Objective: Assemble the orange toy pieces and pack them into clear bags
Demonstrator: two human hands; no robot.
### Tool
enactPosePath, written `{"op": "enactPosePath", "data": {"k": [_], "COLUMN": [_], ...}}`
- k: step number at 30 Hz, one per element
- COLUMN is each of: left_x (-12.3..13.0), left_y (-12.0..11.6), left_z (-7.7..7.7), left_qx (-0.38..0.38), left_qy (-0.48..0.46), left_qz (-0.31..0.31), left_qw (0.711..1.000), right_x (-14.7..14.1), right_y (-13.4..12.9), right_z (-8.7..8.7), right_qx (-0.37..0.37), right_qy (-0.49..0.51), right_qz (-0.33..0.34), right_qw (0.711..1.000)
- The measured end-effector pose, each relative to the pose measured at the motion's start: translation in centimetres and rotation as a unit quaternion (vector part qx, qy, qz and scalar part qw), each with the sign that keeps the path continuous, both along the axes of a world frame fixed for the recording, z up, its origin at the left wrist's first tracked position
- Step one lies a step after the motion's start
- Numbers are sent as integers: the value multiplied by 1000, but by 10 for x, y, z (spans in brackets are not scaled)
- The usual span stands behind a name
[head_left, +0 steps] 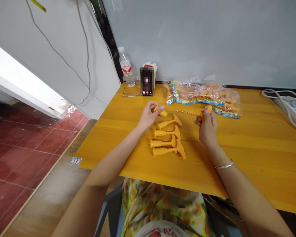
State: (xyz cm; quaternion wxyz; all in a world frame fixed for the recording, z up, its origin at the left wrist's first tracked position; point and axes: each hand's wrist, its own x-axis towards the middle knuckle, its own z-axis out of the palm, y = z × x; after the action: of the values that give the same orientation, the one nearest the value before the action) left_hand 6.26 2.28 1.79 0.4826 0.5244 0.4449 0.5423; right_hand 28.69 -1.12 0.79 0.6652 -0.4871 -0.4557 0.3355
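Note:
My left hand [150,115] pinches a short yellow-orange plastic piece [162,113], which looks like a hollow sleeve, just beyond the row on the table. Across from it, my right hand [207,126] is closed around the handle of an orange T-handled spiral tool [193,113]. Its shiny twisted tip points left, apart from the sleeve. Between my forearms lie several T-handled tools [166,132] in a row, their wide ribbed ends to the left and their handles to the right. Part of the right-hand handle is hidden by my fingers.
Clear plastic bags [199,93] with more orange pieces lie at the back of the wooden table [249,158]. A water bottle [127,69], a phone [147,82] and a lidded cup [151,65] stand back left. A power strip with white cable [293,108] sits at the right.

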Motion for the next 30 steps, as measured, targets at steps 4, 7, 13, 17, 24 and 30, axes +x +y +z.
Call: {"op": "enactPosePath", "data": {"k": [4, 7, 13, 17, 24, 30], "left_x": [10, 17, 27, 23, -2, -7], "left_y": [-6, -14, -29, -29, -28, -29], "left_z": [-1, 0, 2, 1, 18, 24], "left_qx": [-66, -96, -114, -122, -137, -183], "left_qy": [-116, -171, -157, -85, 65, 27], "left_qz": [2, -6, -109, -196, -349, -405], "left_qw": [991, 981, 975, 969, 925, 895], "right_x": [-9, -16, -23, -25, -12, -6], "right_y": [-7, -14, -23, -24, -32, -33], "right_z": [-3, -3, -1, 0, -11, -24], "right_qx": [1, 5, 2, -2, 114, 204], "right_qy": [-26, -39, -75, -50, -223, -256], "right_qz": [32, 63, 102, 98, 93, 154], "right_qw": [999, 997, 992, 994, 964, 932]}}
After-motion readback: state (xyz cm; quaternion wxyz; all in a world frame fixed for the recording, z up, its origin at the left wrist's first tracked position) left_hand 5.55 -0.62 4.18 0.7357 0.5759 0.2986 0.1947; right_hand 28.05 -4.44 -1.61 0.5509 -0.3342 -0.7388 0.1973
